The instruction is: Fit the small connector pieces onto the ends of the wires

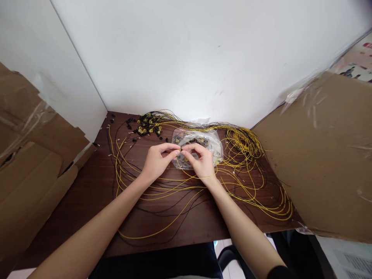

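Note:
My left hand [158,159] and my right hand [201,159] meet fingertip to fingertip over a clear plastic bag [216,141]. Both pinch one small dark and yellowish connector [179,150], mostly covered by the fingers. A yellow wire [179,163] runs down from near the fingertips. Inside the bag, partly hidden by my hands, lie small yellow and black parts. Loose yellow and black wires [162,190] pass beneath both wrists across the brown table [72,217].
A heap of black and yellow connectors [148,124] sits at the back left, with wires leading to a tangled yellow bundle [244,143] on the right. Small black pieces [128,126] are scattered nearby. Cardboard panels [325,155] flank both sides; a white wall [186,58] stands behind.

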A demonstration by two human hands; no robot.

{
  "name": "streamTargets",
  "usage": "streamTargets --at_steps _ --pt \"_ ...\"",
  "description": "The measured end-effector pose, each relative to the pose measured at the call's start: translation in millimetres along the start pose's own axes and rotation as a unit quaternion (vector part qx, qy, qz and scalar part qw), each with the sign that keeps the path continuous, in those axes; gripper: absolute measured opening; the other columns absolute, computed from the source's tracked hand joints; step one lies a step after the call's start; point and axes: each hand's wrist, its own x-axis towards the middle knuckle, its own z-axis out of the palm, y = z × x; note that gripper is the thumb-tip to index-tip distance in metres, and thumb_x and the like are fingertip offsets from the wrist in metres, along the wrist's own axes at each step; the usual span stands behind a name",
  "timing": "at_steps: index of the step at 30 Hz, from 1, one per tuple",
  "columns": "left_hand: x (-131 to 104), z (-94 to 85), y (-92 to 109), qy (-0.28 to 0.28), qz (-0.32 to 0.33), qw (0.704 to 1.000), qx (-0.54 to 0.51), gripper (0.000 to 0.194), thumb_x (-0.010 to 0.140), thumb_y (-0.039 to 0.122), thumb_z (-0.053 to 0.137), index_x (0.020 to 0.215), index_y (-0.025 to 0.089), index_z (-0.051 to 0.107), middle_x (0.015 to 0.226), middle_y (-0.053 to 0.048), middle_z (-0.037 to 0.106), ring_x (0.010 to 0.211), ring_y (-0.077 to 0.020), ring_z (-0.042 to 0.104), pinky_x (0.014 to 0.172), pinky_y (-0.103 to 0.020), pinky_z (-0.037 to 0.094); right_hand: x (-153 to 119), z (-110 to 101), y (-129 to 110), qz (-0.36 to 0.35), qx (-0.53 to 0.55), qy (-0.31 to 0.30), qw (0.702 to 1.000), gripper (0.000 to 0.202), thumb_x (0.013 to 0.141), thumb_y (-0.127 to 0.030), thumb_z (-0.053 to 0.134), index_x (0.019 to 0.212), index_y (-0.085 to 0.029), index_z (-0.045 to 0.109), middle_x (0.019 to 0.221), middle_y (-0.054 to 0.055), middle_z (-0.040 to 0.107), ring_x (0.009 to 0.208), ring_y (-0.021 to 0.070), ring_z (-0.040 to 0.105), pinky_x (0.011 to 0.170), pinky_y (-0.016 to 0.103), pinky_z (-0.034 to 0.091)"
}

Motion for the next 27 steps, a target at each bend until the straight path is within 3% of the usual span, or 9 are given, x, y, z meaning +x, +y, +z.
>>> streamTargets --at_steps 27 --pt "-1.5 1.6 2.0 0.0 -0.012 1.0 -0.006 0.022 0.07 0.027 0.067 0.086 0.011 0.069 0.076 -0.006 0.07 0.063 -0.0141 0.062 0.059 -0.024 0.052 -0.4 -1.2 -3.4 -0.039 -0.018 -0.005 0.999 0.008 0.08 -0.017 0.058 0.082 -0.018 0.066 0.082 0.003 0.067 0.078 0.0154 0.06 0.075 0.029 0.047"
